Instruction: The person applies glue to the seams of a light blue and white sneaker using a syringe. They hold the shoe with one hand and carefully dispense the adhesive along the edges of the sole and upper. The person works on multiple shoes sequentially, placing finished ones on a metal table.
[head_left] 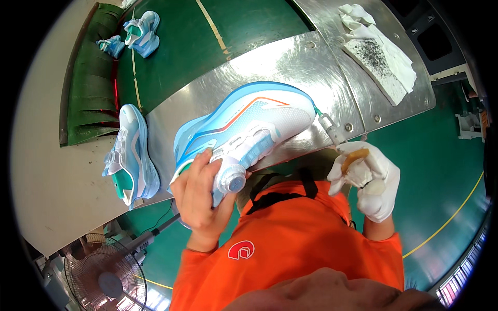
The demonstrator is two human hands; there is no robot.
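Note:
My bare left hand (199,189) grips a light blue and white sports shoe (259,116) around its collar, beside a round dial on the tongue. The shoe lies tilted on its side, sole edge facing away from me, toe to the right. In my right hand (368,179), which wears a white glove, is a syringe (330,128) with a green tip. That tip meets the toe, near where sole and upper join. Something brownish shows at the gloved fingers; I cannot tell what it is. Left of the held shoe stands another matching shoe (136,158).
A metal table (290,62) lies beneath the shoe. At its far right are a white block with black specks (376,67) and crumpled white cloth (358,15). Two more shoes sit on the green conveyor belt (181,46), by hanging green flaps (93,88). A fan (106,274) stands lower left.

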